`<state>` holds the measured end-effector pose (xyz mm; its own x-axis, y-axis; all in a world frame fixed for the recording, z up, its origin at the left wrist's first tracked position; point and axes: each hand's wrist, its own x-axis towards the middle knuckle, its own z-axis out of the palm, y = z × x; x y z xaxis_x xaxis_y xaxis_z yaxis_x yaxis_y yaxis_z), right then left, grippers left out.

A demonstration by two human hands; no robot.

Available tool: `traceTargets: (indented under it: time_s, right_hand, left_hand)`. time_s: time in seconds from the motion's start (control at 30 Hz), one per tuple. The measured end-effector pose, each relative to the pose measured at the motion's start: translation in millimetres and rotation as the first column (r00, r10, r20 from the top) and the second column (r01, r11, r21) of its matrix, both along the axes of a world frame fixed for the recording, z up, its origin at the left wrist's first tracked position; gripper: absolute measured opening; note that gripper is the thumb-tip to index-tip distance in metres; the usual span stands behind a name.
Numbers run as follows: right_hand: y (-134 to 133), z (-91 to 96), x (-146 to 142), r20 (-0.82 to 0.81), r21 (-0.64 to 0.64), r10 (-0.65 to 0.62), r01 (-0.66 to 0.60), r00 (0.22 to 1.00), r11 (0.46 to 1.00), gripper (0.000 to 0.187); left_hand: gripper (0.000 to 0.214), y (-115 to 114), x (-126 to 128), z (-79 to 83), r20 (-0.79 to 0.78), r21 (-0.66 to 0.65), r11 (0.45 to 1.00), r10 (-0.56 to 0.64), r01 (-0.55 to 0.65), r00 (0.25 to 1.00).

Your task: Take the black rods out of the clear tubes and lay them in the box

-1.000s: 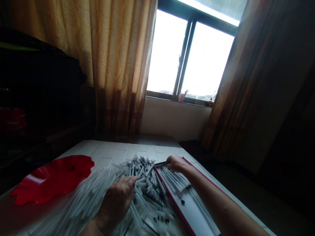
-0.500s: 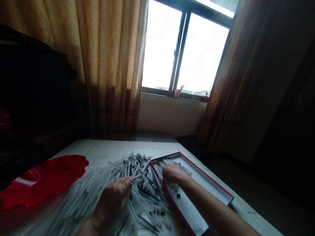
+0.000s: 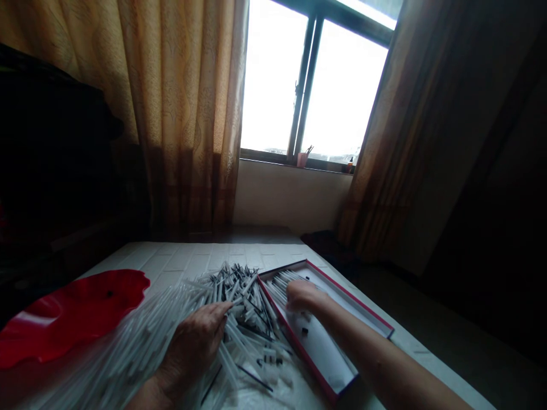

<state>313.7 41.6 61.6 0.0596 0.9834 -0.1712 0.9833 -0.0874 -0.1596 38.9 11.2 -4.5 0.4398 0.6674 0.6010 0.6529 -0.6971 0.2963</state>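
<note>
My left hand (image 3: 197,335) is at the middle of the pile, its fingers pressed together at the tips. Whatever they pinch is too small or hidden to make out. Around it lie clear plastic tubes (image 3: 141,324) like pen barrels, and thin grey-white sticks with dark tips (image 3: 235,282), like pen refills. My right hand (image 3: 301,296) is inside a shallow white box with a red rim (image 3: 354,302), fingers curled down by a row of white sticks (image 3: 280,285). Its fingertips are hidden. A small black piece (image 3: 305,331) lies in the box below that hand.
A red wavy-edged dish (image 3: 77,313) stands at the left of the table (image 3: 166,256), with a small dark piece in it. Several small black and clear pieces (image 3: 271,359) lie near the front. Behind are a window, curtains (image 3: 183,114) and a pink cup (image 3: 301,159) on the sill.
The view has shifted slightly, moving the scene a little to the left. My right hand stays over the sticks in the box; my left hand stays at the pile, hardly changed.
</note>
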Motion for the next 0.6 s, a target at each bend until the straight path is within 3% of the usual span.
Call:
traceTargets:
  time_s: [0.13, 0.23, 0.3, 0.47, 0.6]
  right_hand:
    - [-11.6, 23.0, 27.8, -0.058, -0.106, 0.010, -0.016, 0.998, 0.994, 0.029]
    - [-29.1, 35.6, 35.8, -0.161, -0.044, 0.067, -0.075, 0.985, 0.996, 0.020]
    - [-46.0, 35.1, 24.4, -0.228, 0.051, 0.142, -0.134, 0.963, 0.990, 0.021]
    - [-85.9, 5.2, -43.4, -0.293, 0.275, 0.356, -0.278, 0.888, 0.920, 0.017]
    - [-91.0, -25.5, -77.5, -0.296, 0.433, 0.485, -0.337, 0.823, 0.836, 0.018]
  left_hand:
    - [0.036, 1.1, -0.1, -0.4, 0.043, -0.026, 1.000, -0.015, 0.017, 0.999]
    - [0.033, -1.4, 2.8, 0.8, 0.096, -0.075, 0.997, -0.029, 0.036, 0.995]
    - [0.031, -6.4, 7.4, 2.6, 0.139, -0.126, 0.991, -0.036, 0.054, 0.990]
    - [0.039, -23.8, 24.3, 10.4, 0.264, -0.293, 0.944, -0.072, 0.151, 0.962]
    - [0.052, -30.4, 32.8, 16.5, 0.328, -0.387, 0.886, -0.127, 0.256, 0.936]
